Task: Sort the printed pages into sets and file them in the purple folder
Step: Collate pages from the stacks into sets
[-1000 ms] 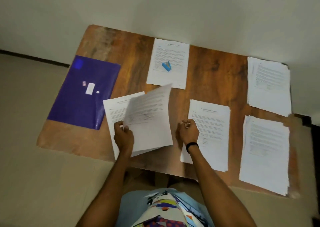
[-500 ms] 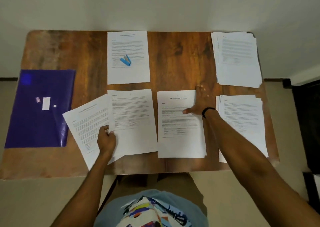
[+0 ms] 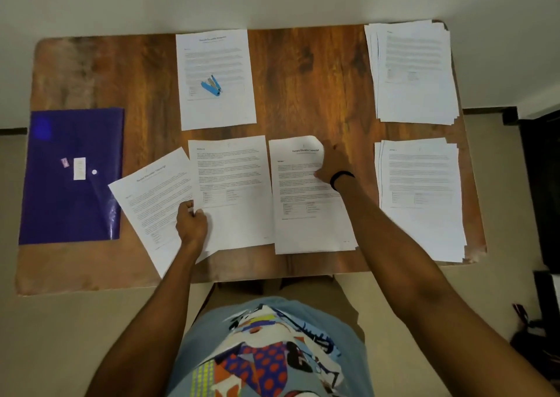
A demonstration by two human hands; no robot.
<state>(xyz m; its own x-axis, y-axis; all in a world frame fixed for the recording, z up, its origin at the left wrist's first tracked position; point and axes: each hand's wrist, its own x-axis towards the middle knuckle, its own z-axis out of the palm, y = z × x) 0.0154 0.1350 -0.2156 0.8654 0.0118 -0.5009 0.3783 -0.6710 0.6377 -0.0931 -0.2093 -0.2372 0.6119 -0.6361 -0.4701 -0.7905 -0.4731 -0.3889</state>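
Sorting is the step in hand, judging by the layout; nothing looks filed yet. The left hand point(image 3: 192, 225), low and left of centre, has its grip closed on the lower left edge of an upright page point(image 3: 233, 184), which overlaps a tilted page point(image 3: 151, 202) beside it. The right hand point(image 3: 328, 167), at mid-frame, pinches the upper right corner of the top sheet point(image 3: 298, 178) of the centre pile point(image 3: 315, 239); that corner curls up off the paper below.

The purple folder point(image 3: 72, 202) lies closed at the left of the frame, along the left end of the bench point(image 3: 309, 72), well apart from both hands; its long axis runs top to bottom of the frame, and its label and white snap face up.

The sheets lie the same way, long axis up the frame, headings toward the top; only the tilted page differs, its heading swung toward the upper right.

Two thicker stacks sit at the right, one upper point(image 3: 415, 72), one lower point(image 3: 421, 196); a blue stapler point(image 3: 211, 85) rests on a single page point(image 3: 215, 63) at top centre.

The next move probably calls for peeling the pinched sheet clear without dragging those beneath, then squaring it with the left-hand pages; stapling and the folder would come later.
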